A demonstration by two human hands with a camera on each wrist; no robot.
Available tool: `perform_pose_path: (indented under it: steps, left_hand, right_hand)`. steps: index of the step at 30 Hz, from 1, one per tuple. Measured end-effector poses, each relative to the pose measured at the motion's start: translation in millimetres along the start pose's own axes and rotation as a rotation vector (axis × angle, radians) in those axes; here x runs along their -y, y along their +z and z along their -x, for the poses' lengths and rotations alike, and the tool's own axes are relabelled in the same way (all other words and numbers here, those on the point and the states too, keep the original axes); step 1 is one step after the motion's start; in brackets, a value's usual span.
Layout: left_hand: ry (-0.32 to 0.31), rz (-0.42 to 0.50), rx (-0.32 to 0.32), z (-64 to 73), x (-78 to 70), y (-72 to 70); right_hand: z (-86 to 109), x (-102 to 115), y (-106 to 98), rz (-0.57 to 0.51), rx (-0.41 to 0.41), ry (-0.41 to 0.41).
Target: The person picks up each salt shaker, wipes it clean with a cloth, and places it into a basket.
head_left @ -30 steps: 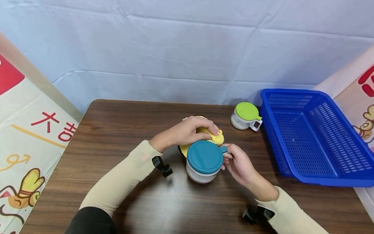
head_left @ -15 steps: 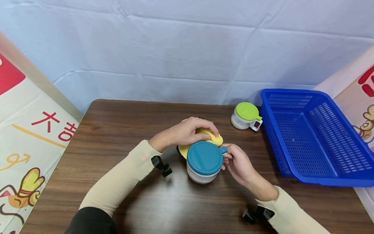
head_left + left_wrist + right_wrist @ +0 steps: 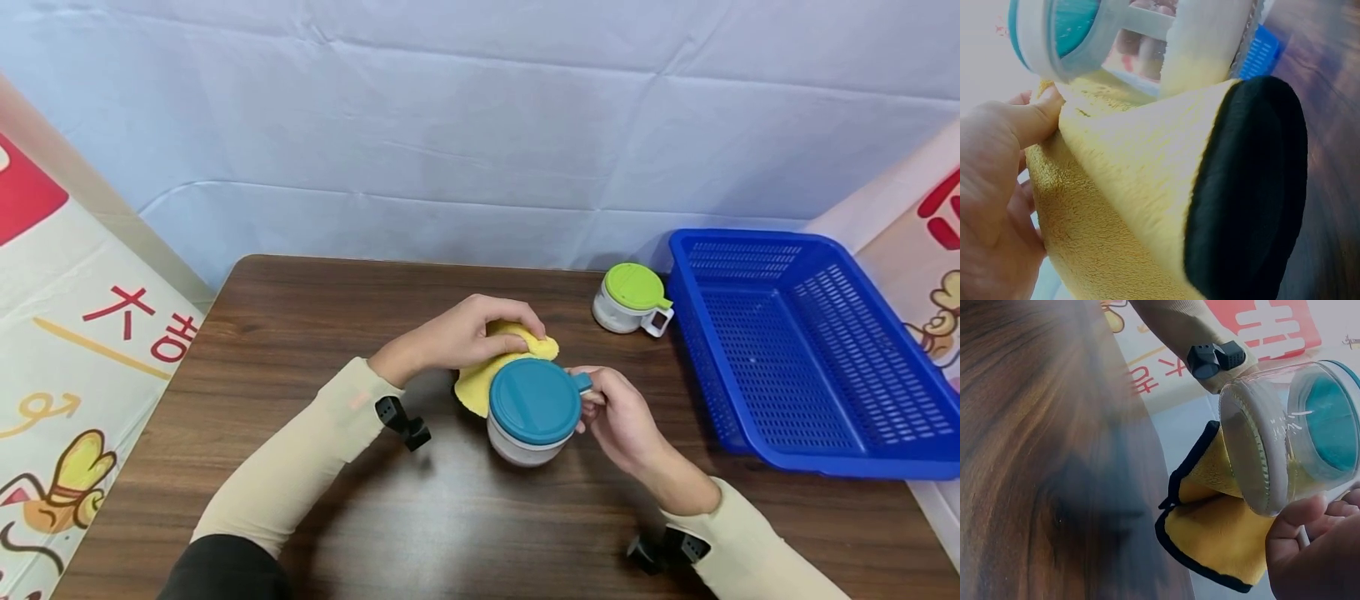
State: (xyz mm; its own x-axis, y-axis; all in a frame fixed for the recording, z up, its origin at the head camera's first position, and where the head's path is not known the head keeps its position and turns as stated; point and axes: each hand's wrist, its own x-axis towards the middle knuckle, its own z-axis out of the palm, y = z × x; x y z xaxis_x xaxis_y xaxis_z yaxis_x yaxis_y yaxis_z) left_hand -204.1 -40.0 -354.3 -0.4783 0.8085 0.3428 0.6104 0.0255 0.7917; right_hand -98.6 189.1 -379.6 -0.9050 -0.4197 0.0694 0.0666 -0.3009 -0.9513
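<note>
A clear seasoning jar with a teal lid [image 3: 536, 401] is held above the table by my right hand [image 3: 618, 417], whose fingers grip its handle. White granular contents [image 3: 1272, 450] show through the glass in the right wrist view. My left hand [image 3: 480, 333] pinches a yellow cloth [image 3: 480, 387] between thumb and fingers, behind and left of the jar. In the left wrist view the cloth [image 3: 1135, 169], edged in black, hangs folded and lies against the jar's side [image 3: 1141, 50]. Part of the cloth is hidden behind the jar in the head view.
A second, smaller jar with a green lid [image 3: 633, 287] stands at the back right of the wooden table [image 3: 337, 308]. Beside it sits a blue plastic basket [image 3: 787, 467] with perforated walls. A pale cloth backdrop [image 3: 480, 125] rises behind the table.
My left hand and the yellow cloth have shifted slightly left, and more of the cloth shows. The teal-lidded jar has moved a little to the right in my right hand.
</note>
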Motion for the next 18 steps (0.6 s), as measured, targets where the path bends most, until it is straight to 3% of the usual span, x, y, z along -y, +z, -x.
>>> perform_pose_path:
  steps: [8, 18]
  left_hand:
    - [-0.008, 0.003, -0.02, 5.4, -0.6, -3.3]
    - [-0.025, 0.02, -0.047, 17.4, 0.1, -9.3]
  right_hand:
    - [1.3, 0, -4, 0.004, -0.01, -0.022]
    - [2.8, 1, -8, -0.008, -0.09, -0.008]
